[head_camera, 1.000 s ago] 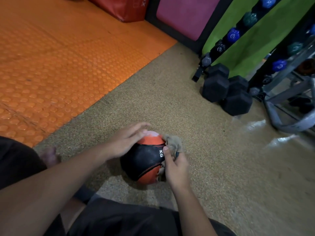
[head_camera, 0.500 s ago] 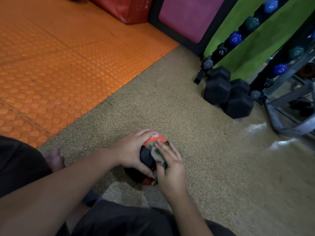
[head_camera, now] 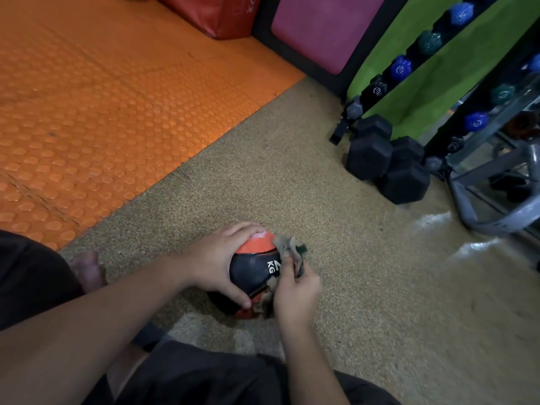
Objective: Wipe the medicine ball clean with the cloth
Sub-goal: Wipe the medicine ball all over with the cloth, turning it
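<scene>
A black and orange medicine ball (head_camera: 253, 266) marked "2 KG" rests on the speckled tan floor in front of my legs. My left hand (head_camera: 222, 260) grips its left side, fingers over the top and thumb low on the front. My right hand (head_camera: 295, 287) holds a crumpled greyish-brown cloth (head_camera: 287, 247) pressed against the ball's right side. The ball's right and lower parts are hidden by the cloth and my hands.
Black hex dumbbells (head_camera: 388, 163) lie on the floor at the right beside a rack of small coloured dumbbells (head_camera: 401, 68). A grey metal frame (head_camera: 496, 217) stands at the far right. An orange studded mat (head_camera: 102, 106) covers the left. My bare foot (head_camera: 87, 268) rests near the ball.
My right hand has slid with the cloth from the ball's front top over to its right side, uncovering the black panel with the "2 KG" mark. My left hand keeps its hold.
</scene>
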Action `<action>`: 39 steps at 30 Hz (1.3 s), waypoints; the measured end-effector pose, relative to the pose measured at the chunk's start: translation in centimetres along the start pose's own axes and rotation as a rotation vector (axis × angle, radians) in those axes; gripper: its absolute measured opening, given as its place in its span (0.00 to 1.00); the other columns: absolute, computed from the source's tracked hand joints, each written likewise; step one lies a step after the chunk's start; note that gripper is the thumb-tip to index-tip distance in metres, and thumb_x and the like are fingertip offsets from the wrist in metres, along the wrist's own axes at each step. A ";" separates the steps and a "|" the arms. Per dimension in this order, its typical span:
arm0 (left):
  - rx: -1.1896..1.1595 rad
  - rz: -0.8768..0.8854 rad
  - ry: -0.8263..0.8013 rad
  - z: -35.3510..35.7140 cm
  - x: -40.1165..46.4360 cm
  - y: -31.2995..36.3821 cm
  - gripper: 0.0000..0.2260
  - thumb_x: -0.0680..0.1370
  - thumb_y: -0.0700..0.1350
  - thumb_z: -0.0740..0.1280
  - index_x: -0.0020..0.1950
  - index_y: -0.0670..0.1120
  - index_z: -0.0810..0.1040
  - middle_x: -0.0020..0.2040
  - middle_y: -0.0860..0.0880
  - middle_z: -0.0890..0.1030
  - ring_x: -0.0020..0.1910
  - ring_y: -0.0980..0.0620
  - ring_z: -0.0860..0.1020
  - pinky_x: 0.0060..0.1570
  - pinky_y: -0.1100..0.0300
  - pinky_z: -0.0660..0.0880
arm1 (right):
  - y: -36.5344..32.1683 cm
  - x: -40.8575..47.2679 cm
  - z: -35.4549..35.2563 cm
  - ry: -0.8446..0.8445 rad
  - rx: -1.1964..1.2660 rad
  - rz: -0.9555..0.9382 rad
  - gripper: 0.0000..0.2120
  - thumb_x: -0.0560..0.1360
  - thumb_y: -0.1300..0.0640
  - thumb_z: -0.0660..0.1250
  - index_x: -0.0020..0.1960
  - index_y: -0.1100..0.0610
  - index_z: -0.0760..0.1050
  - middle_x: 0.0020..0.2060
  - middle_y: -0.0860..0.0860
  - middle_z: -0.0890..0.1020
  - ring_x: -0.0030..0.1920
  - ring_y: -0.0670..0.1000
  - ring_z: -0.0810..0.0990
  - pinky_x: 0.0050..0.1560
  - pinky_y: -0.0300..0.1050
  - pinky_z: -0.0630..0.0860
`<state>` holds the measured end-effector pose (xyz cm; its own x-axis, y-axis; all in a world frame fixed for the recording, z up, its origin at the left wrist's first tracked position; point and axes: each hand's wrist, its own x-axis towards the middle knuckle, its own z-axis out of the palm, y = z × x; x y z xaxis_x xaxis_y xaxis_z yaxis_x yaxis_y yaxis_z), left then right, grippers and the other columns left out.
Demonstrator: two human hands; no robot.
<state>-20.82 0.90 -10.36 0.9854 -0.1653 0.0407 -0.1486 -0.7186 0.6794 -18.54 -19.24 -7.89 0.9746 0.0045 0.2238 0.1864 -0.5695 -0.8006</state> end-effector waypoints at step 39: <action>-0.114 -0.125 -0.211 -2.7 -1.2 -0.3 0.66 0.48 0.77 0.81 0.81 0.70 0.50 0.82 0.64 0.51 0.82 0.55 0.56 0.80 0.45 0.61 | -1.1 -1.5 -0.9 -0.063 -0.023 -0.081 0.11 0.85 0.45 0.58 0.61 0.39 0.78 0.58 0.38 0.83 0.64 0.44 0.79 0.64 0.51 0.77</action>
<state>-21.78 3.15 -8.59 0.9547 -0.2260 -0.1937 -0.0052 -0.6635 0.7482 -20.32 -19.37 -6.80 0.9625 0.1028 0.2512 0.2628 -0.5842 -0.7679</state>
